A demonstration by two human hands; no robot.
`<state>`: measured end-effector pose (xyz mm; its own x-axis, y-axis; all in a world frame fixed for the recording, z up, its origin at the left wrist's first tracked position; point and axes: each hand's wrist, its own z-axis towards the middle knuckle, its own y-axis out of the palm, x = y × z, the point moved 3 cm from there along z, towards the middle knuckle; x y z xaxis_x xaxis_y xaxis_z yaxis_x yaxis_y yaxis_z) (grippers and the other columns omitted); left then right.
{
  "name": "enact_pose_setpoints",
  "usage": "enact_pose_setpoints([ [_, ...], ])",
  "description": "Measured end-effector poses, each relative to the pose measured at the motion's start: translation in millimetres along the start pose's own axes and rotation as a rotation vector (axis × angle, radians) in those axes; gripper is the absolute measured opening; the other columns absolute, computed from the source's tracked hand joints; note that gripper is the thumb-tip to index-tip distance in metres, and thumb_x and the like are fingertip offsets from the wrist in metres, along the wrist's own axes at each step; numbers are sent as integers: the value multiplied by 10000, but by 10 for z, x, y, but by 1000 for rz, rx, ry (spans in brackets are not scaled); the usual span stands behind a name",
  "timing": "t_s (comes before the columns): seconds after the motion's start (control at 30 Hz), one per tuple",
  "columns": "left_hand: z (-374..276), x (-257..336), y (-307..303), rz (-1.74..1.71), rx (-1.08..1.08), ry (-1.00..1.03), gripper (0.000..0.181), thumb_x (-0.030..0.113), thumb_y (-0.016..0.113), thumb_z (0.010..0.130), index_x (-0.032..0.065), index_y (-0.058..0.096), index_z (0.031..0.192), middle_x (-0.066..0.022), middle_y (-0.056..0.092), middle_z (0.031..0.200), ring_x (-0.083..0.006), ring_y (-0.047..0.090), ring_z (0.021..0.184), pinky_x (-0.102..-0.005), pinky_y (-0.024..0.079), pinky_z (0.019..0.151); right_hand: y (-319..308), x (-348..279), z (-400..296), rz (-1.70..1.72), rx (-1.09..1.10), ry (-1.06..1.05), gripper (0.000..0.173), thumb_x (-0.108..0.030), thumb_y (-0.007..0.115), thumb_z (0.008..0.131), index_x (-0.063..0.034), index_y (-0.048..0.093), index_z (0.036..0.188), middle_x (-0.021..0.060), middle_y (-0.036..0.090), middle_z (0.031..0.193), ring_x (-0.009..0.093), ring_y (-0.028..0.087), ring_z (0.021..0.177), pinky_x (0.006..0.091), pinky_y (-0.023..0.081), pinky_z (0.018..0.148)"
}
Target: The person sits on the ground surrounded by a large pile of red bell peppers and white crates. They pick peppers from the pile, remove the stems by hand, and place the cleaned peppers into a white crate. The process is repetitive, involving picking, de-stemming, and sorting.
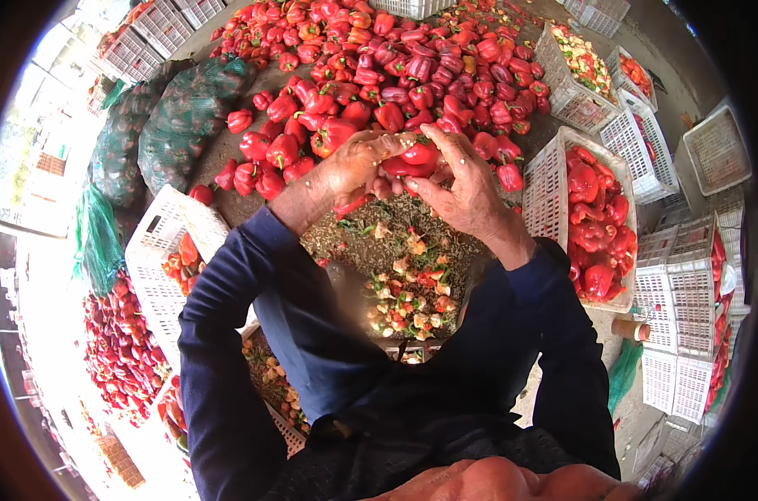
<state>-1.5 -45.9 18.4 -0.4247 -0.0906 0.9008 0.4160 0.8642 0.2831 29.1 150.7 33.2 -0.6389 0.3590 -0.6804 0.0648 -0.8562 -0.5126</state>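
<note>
A red bell pepper (410, 168) is held between my two hands above the seed-strewn floor. My left hand (357, 164) grips its left side, with seeds stuck to the skin. Around the right side curls my right hand (460, 185), its thumb low against the pepper. Part of the pepper is hidden by the fingers. Just below my left hand shows another red pepper piece (353, 205); whether it is held I cannot tell. Pale pepper cores with green stems (410, 294) and scattered seeds lie between my legs.
A large heap of red bell peppers (410, 62) spreads ahead. On the right stands a white plastic crate (545, 188) of opened peppers; another white crate (160, 250) is at my left. Full green mesh sacks (185, 119) lie front left. Stacked crates (673, 313) stand far right.
</note>
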Motion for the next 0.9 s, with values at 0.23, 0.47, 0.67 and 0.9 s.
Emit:
enact_pose_setpoints([
  [0.23, -127, -162, 405, -120, 123, -97, 347, 484, 422, 1058, 205, 591, 1177, 2, 598, 670, -120, 560, 488, -218, 331, 388, -178, 1, -145, 16, 36, -33, 702, -53, 835, 719, -21, 544, 1357, 184, 601, 1267, 349, 597, 1177, 424, 498, 1005],
  [0.47, -95, -170, 340, -221, 91, -58, 353, 414, 389, 1079, 211, 547, 1320, -34, 618, 750, -125, 544, 485, -215, 315, 371, -257, -83, -73, -104, -51, -166, 545, -34, 801, 775, -59, 604, 1283, 118, 638, 1235, 335, 596, 1172, 431, 484, 1006],
  [0.67, -129, -148, 172, -14, -26, 185, 466, 432, 478, 1051, 92, 516, 1369, -59, 700, 947, -145, 640, 632, -264, 487, 512, -103, 157, -91, 252, -24, 130, 348, -135, 716, 926, -20, 593, 1231, 105, 668, 1020, 179, 649, 851, 324, 536, 734],
  [0.9, -297, -28, 218, 266, 25, 449, 500, 149, 657, 945, -5, 493, 1392, -53, 687, 1050, -102, 649, 884, -245, 526, 705, -35, 56, -34, 547, -84, 443, 308, -195, 594, 1026, -9, 572, 1271, 1, 626, 804, 63, 554, 633, 245, 478, 562],
])
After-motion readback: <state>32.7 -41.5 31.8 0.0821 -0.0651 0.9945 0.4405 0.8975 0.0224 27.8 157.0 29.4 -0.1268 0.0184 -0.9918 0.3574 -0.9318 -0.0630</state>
